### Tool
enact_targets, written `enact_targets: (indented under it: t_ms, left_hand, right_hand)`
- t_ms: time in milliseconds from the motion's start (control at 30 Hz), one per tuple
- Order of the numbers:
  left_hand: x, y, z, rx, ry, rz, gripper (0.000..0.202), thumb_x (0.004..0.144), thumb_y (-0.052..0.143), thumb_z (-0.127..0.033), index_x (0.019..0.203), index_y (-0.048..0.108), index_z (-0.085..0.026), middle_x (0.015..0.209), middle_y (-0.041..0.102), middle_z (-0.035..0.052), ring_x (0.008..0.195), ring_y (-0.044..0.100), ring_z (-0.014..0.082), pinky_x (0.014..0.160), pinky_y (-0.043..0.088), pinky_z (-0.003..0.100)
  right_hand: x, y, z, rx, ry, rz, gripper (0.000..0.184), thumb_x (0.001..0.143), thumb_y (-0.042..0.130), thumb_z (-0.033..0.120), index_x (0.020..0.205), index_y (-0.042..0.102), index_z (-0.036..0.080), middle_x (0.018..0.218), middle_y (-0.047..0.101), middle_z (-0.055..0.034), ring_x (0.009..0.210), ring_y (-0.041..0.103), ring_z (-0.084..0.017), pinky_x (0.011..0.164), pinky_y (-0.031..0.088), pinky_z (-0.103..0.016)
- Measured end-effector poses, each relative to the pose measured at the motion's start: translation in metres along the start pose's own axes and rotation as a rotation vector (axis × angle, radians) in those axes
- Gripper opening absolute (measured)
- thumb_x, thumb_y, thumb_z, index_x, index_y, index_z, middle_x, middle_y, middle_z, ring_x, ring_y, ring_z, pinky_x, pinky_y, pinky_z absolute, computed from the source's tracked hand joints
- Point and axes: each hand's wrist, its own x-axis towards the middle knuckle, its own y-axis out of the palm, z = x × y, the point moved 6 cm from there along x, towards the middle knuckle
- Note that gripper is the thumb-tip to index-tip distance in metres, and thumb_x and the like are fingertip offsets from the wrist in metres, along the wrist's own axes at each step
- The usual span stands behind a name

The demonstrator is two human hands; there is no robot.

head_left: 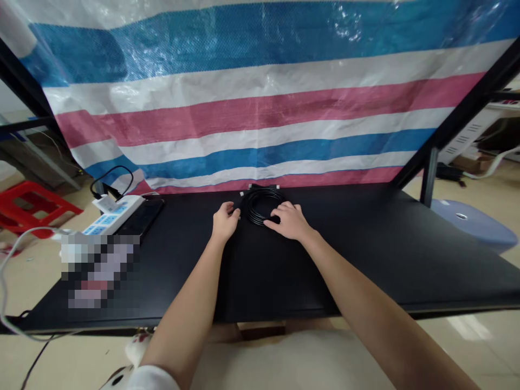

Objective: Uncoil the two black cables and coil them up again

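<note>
A coiled black cable point(249, 209) lies on the black tabletop, with light-tipped connectors point(242, 193) at its far side. My right hand point(289, 220) is closed on the coil's right side, the thumb on the near strands and the fingers over the outer edge. Just left of the coil is my left hand point(225, 222), its fingers loosely curled and a gap showing between thumb and forefinger. Whether its fingertips touch the cable is hard to see.
A white power strip point(110, 218) with plugs and a dark phone point(147, 212) lie at the left. Behind the black table point(365, 254) hangs a striped plastic sheet point(260, 108). A red stool point(36, 208) and a bluish-purple lidded bin point(473, 222) stand beyond the sides.
</note>
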Motion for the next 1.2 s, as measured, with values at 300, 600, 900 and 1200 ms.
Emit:
enact_targets:
  t_ms: [300, 600, 900, 1200]
  left_hand:
    - [-0.001, -0.004, -0.004, 0.044, 0.012, -0.029, 0.012, 0.067, 0.065, -0.011, 0.074, 0.061, -0.020, 0.095, 0.071, 0.0082, 0.096, 0.067, 0.0224, 0.089, 0.050, 0.034]
    - [0.000, -0.006, -0.005, 0.086, -0.014, -0.049, 0.010, 0.068, 0.065, -0.012, 0.069, 0.060, -0.021, 0.088, 0.070, 0.0074, 0.088, 0.067, 0.0215, 0.087, 0.050, 0.034]
    - [-0.003, -0.002, -0.009, 0.232, -0.002, -0.035, 0.007, 0.073, 0.061, -0.012, 0.077, 0.063, -0.018, 0.091, 0.071, 0.0063, 0.088, 0.067, 0.0190, 0.088, 0.050, 0.032]
    - [-0.001, -0.001, -0.008, 0.215, 0.022, -0.039, 0.007, 0.071, 0.062, -0.014, 0.075, 0.063, -0.019, 0.089, 0.072, 0.0056, 0.084, 0.067, 0.0188, 0.085, 0.051, 0.032]
  right_hand:
    - [0.004, -0.008, -0.027, 0.058, 0.098, -0.022, 0.024, 0.077, 0.060, 0.045, 0.076, 0.068, 0.023, 0.089, 0.066, -0.0085, 0.107, 0.049, -0.030, 0.082, 0.034, -0.042]
    - [0.009, -0.020, -0.063, 0.188, 0.279, 0.092, 0.012, 0.065, 0.071, 0.035, 0.063, 0.068, 0.023, 0.088, 0.065, -0.0058, 0.115, 0.047, -0.033, 0.091, 0.031, -0.051]
    - [-0.005, -0.027, -0.083, 0.390, 0.248, -0.202, 0.021, 0.065, 0.067, 0.046, 0.065, 0.067, 0.025, 0.071, 0.065, -0.0007, 0.089, 0.058, -0.026, 0.088, 0.036, -0.050]
    - [-0.020, -0.042, -0.128, 0.599, 0.651, -0.749, 0.014, 0.064, 0.062, 0.033, 0.069, 0.064, 0.020, 0.068, 0.067, -0.0045, 0.072, 0.062, -0.022, 0.076, 0.049, -0.037]
